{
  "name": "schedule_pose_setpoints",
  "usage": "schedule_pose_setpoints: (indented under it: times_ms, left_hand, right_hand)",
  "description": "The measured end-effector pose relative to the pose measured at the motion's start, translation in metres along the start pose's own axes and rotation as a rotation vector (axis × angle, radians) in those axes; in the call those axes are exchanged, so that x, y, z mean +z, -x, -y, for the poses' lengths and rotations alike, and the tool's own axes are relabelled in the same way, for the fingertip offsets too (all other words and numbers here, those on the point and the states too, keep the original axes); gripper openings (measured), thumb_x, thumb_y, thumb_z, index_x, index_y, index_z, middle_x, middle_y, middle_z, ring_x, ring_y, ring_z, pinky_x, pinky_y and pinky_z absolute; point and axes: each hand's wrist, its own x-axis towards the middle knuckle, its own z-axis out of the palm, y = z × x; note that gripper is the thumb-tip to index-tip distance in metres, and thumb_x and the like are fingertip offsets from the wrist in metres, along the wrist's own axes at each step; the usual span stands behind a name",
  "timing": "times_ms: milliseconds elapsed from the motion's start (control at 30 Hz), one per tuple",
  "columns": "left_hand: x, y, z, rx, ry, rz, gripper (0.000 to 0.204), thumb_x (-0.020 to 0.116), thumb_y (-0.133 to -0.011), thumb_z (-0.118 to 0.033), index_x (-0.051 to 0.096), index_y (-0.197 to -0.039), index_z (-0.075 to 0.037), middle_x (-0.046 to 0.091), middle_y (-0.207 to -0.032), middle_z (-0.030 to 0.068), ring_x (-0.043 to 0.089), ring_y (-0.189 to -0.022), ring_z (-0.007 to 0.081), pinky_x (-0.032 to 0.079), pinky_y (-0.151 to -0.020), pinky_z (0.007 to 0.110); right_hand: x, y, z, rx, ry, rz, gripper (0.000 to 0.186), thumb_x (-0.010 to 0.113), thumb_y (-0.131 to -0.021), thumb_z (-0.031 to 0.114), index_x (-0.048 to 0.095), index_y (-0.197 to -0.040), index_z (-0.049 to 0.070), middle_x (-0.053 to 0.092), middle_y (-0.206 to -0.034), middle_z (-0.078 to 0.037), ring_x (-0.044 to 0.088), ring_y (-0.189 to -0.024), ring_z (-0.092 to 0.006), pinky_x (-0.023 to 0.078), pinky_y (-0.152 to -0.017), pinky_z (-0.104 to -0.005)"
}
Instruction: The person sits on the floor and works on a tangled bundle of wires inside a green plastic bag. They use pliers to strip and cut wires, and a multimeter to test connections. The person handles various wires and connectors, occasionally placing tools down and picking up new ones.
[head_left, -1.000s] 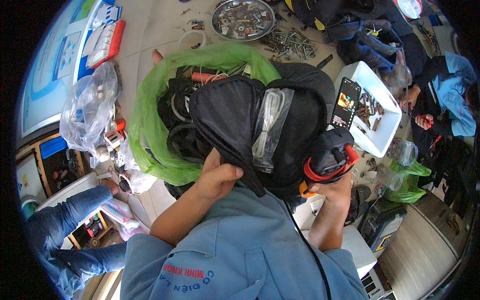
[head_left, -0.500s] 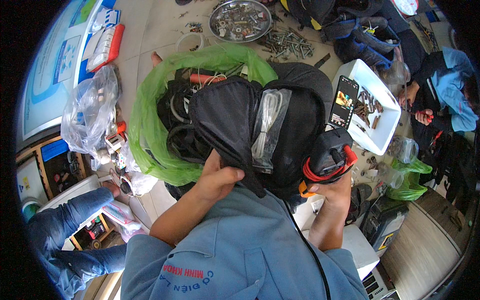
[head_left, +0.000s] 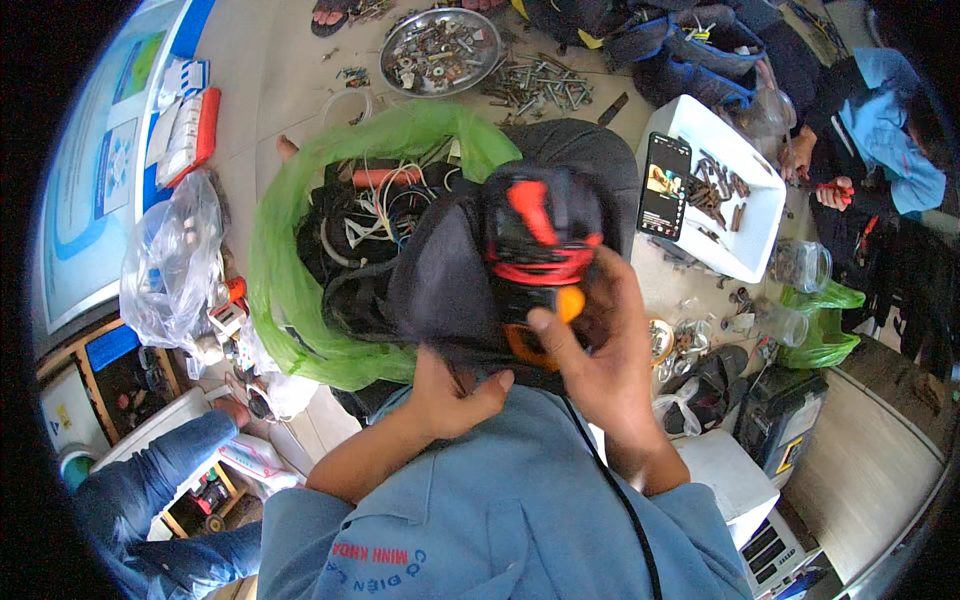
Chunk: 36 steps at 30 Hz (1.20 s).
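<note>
My right hand (head_left: 605, 370) is closed round a black handheld device, seemingly a clamp meter (head_left: 545, 225), with a red lead wound about it and orange parts at its lower end. It is somewhat blurred and sits over the opening of a black zip pouch (head_left: 435, 270) in front of me. With thumb and fingers my left hand (head_left: 445, 400) grips the pouch's near edge. The device and my right hand cover most of the pouch's inside. Left of the pouch, a green plastic bag (head_left: 275, 240) stands open, full of cables (head_left: 385, 205) and dark items.
A phone (head_left: 664, 188) with a lit screen leans by a white bin (head_left: 762, 225) of rusty parts. Farther off are a metal tray (head_left: 440, 90) of small hardware and loose screws (head_left: 540, 85). A co-worker (head_left: 890, 140) sits at right; another person's legs (head_left: 160, 470) show at left.
My right hand has brought the device leftward from beside the pouch to over its opening. The packaged white cable seen there before is now hidden. My left hand keeps its grip on the pouch.
</note>
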Motion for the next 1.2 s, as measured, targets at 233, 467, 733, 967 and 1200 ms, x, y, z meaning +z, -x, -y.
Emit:
schedule_pose_setpoints:
  times_ms: [233,467,733,967,1200]
  left_hand:
    - [-0.011,-0.008,0.006,-0.231,0.503,-0.075,0.103,0.091,-0.07,-0.028,0.032,-0.15,-0.001,0.052,-0.143,0.0124,0.052,-0.132,0.0272,0.038,-0.116,0.045]
    - [-0.017,-0.007,0.03,-0.316,0.421,-0.119,0.087,0.088,-0.074,-0.02,0.039,-0.145,-0.007,0.058,-0.134,0.0095,0.059,-0.123,0.027,0.048,-0.108,0.044]
    - [-0.018,-0.014,0.028,-0.291,0.482,0.055,0.095,0.085,-0.071,-0.03,0.035,-0.148,-0.004,0.055,-0.137,0.0149,0.059,-0.124,0.0312,0.047,-0.109,0.047]
    - [-0.013,-0.01,0.011,-0.319,0.536,0.121,0.099,0.081,-0.076,-0.036,0.028,-0.152,-0.002,0.05,-0.143,0.0183,0.055,-0.13,0.0323,0.046,-0.11,0.048]
    - [-0.029,-0.003,0.022,-0.45,0.612,0.163,0.095,0.088,-0.068,-0.035,0.042,-0.144,-0.002,0.06,-0.134,0.0182,0.061,-0.122,0.0329,0.048,-0.107,0.049]
  right_hand:
    - [-0.017,0.032,-0.026,0.131,0.003,0.106,0.051,0.076,-0.087,0.007,0.043,-0.127,0.001,0.072,-0.096,-0.017,0.071,-0.088,-0.0199,0.055,-0.076,-0.0323]
    - [-0.031,0.045,0.002,-0.135,0.532,0.179,0.043,0.075,-0.084,0.009,0.055,-0.121,-0.001,0.07,-0.089,-0.019,0.071,-0.079,-0.0375,0.056,-0.066,-0.0403]
    - [-0.075,0.022,0.074,0.129,0.459,0.346,0.026,0.074,-0.08,0.008,0.072,-0.103,-0.003,0.072,-0.103,-0.016,0.072,-0.083,-0.0245,0.056,-0.07,-0.0338]
    - [-0.042,-0.014,0.039,-0.54,0.584,0.291,0.034,0.069,-0.074,0.001,0.073,-0.108,0.006,0.063,-0.127,-0.018,0.064,-0.105,-0.0352,0.052,-0.09,-0.0435]
    - [-0.05,-0.003,0.053,-0.7,0.71,0.413,0.039,0.068,-0.065,0.003,0.073,-0.103,0.008,0.065,-0.127,-0.017,0.063,-0.104,-0.0378,0.052,-0.09,-0.046]
